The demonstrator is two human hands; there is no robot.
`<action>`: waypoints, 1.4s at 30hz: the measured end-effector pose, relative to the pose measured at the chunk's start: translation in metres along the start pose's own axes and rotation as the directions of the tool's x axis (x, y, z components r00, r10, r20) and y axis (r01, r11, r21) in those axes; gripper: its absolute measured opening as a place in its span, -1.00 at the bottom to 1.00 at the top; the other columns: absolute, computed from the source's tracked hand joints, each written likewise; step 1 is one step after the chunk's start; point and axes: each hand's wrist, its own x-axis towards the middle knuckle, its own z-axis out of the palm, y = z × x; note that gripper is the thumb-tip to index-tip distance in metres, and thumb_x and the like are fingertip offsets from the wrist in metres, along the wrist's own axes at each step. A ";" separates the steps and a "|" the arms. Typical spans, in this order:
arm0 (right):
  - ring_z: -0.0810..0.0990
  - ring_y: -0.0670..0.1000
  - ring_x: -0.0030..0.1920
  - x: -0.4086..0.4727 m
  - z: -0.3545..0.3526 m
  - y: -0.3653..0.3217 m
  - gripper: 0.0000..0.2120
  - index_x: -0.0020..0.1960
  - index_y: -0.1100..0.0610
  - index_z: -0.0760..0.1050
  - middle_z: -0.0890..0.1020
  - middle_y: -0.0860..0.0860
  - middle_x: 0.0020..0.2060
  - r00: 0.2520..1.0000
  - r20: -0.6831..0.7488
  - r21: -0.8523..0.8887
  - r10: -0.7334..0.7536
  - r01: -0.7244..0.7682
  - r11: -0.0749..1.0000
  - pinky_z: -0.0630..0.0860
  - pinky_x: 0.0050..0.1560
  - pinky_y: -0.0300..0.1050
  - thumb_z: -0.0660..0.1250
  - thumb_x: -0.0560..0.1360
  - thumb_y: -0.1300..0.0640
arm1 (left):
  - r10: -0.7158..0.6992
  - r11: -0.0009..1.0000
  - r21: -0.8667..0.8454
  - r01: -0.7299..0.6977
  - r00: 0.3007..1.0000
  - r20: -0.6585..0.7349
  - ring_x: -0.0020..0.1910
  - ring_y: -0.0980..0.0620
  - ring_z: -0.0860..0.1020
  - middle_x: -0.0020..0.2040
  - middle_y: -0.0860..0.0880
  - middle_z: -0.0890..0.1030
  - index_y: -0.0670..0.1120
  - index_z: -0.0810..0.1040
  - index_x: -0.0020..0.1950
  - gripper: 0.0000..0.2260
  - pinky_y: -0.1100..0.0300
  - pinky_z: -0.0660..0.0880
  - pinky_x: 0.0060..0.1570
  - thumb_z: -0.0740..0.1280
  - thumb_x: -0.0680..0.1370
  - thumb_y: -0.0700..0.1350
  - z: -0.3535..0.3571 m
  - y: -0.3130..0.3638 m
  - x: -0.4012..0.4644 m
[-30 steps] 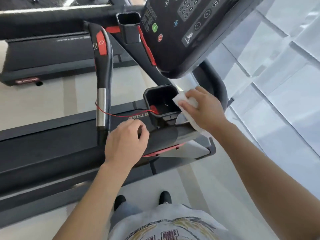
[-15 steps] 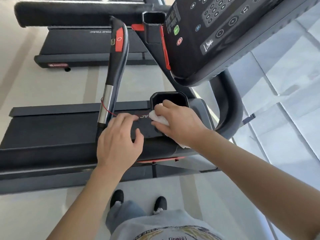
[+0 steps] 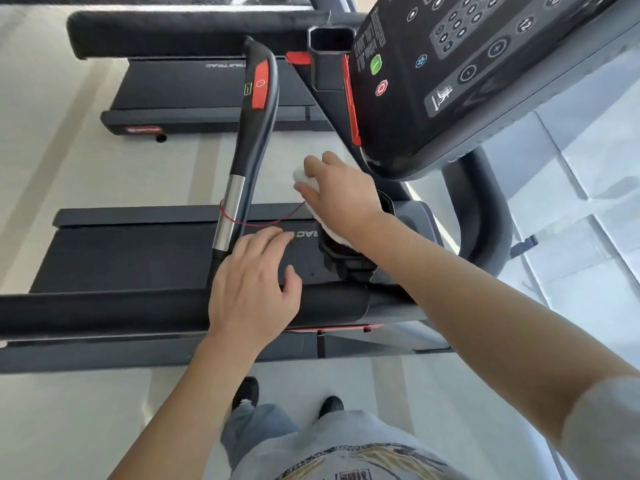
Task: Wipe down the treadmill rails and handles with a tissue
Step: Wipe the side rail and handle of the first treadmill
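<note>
My right hand (image 3: 341, 194) is shut on a white tissue (image 3: 304, 179), reaching forward above the black cup holder (image 3: 349, 259) toward the red-trimmed upright under the console (image 3: 460, 74). A fold of the tissue hangs under my wrist. My left hand (image 3: 254, 289) rests flat with its fingers spread on the padded black side rail (image 3: 104, 311), just right of the base of the curved black handle (image 3: 256, 133) with its chrome grip and red button. A thin red safety cord (image 3: 256, 223) runs from the chrome grip toward my right hand.
The treadmill belt (image 3: 131, 258) lies beyond the rail. A second treadmill (image 3: 207, 95) and its padded rail (image 3: 190, 32) stand farther off. A thick dark upright (image 3: 485, 216) curves at the right beside the pale tiled floor. My shoes (image 3: 287, 400) show below.
My right hand has moved with the tissue from the cup holder's right rim across it and forward to the left. My left hand stays on the rail, its fingers now flatter. The view has shifted.
</note>
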 end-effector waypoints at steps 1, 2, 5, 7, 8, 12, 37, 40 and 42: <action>0.58 0.22 -0.13 0.009 0.000 0.001 -0.73 0.17 0.14 0.46 0.47 0.07 0.01 1.000 0.014 -0.022 0.020 -0.020 1.000 0.36 -0.22 -0.01 0.23 0.71 -0.07 | -0.001 1.000 0.000 0.001 1.000 0.006 0.39 -0.01 0.50 0.42 0.02 0.57 -0.05 0.55 0.45 -0.53 0.01 0.56 0.19 0.21 0.57 0.00 0.000 0.000 0.000; 0.58 0.22 -0.11 0.013 0.001 0.002 -0.73 0.17 0.14 0.47 0.48 0.07 0.00 0.999 0.029 -0.041 0.029 -0.027 0.999 0.35 -0.21 -0.02 0.23 0.70 -0.07 | -0.003 1.000 -0.003 0.003 1.000 0.010 0.39 0.00 0.50 0.42 0.03 0.57 -0.04 0.56 0.45 -0.54 0.01 0.56 0.19 0.21 0.57 0.00 -0.001 -0.001 0.000; 0.56 0.20 -0.12 0.004 0.000 0.008 -0.72 0.12 0.15 0.51 0.49 0.06 -0.07 0.999 0.036 -0.021 0.019 -0.019 1.000 0.34 -0.21 -0.03 0.23 0.69 -0.07 | -0.005 1.000 -0.014 0.005 1.000 0.008 0.39 0.01 0.50 0.42 0.04 0.57 -0.04 0.56 0.45 -0.54 0.02 0.56 0.20 0.20 0.58 0.01 -0.002 -0.001 -0.001; 0.52 0.18 -0.19 -0.014 -0.004 0.017 -0.70 0.08 0.14 0.49 0.47 0.03 -0.11 1.000 0.014 0.044 -0.026 0.025 0.999 0.32 -0.24 -0.03 0.25 0.69 -0.11 | -0.001 1.000 -0.016 0.001 1.000 0.001 0.39 0.01 0.50 0.41 0.03 0.58 -0.04 0.56 0.45 -0.54 0.03 0.56 0.20 0.20 0.58 0.01 -0.003 -0.001 -0.001; 0.52 0.17 -0.21 -0.026 -0.007 0.022 -0.69 0.06 0.14 0.49 0.48 0.02 -0.12 0.998 0.011 0.070 -0.063 0.062 0.996 0.33 -0.25 -0.02 0.26 0.68 -0.13 | 0.001 1.000 -0.018 -0.001 1.000 -0.002 0.39 0.00 0.51 0.41 0.03 0.58 -0.05 0.56 0.45 -0.54 0.04 0.56 0.20 0.20 0.58 0.01 -0.003 -0.001 -0.001; 0.50 0.07 -0.26 -0.073 -0.021 0.032 -0.60 -0.01 0.10 0.54 0.51 -0.05 -0.17 0.982 -0.014 0.108 -0.190 0.191 0.976 0.31 -0.30 -0.09 0.21 0.65 -0.23 | 0.006 1.000 -0.014 -0.006 1.000 -0.020 0.36 0.00 0.53 0.39 0.03 0.60 -0.05 0.57 0.44 -0.55 0.06 0.57 0.15 0.21 0.57 -0.01 -0.002 0.000 0.000; 0.63 0.16 -0.07 -0.040 -0.015 0.021 -0.84 0.16 0.15 0.51 0.56 0.07 0.02 0.989 -0.090 -0.320 0.118 -0.141 0.937 0.34 -0.29 -0.02 0.22 0.71 0.08 | 0.074 0.997 0.010 -0.074 0.992 -0.099 -0.30 0.07 0.57 -0.28 0.13 0.63 0.02 0.68 -0.14 -0.70 0.27 0.26 -0.37 0.20 0.61 0.05 0.001 0.004 -0.007; 0.59 0.15 -0.12 -0.032 -0.008 0.011 -0.82 0.16 0.13 0.49 0.50 0.05 0.01 0.998 -0.015 -0.226 0.065 -0.067 0.972 0.42 -0.33 0.01 0.20 0.71 0.05 | 0.074 0.997 0.023 -0.072 0.994 -0.081 -0.37 0.08 0.51 -0.33 0.12 0.61 0.02 0.67 -0.18 -0.68 0.29 0.22 -0.39 0.20 0.63 0.07 0.001 0.005 -0.007; 0.56 0.17 -0.15 -0.035 -0.013 0.007 -0.81 0.12 0.14 0.48 0.50 0.04 -0.04 0.998 0.013 -0.110 0.058 -0.056 0.992 0.45 -0.28 0.02 0.21 0.71 0.02 | 0.073 0.997 0.037 -0.071 0.995 -0.065 -0.43 0.08 0.44 -0.40 0.11 0.55 0.02 0.61 -0.26 -0.65 0.31 0.18 -0.41 0.19 0.64 0.09 0.000 0.005 -0.008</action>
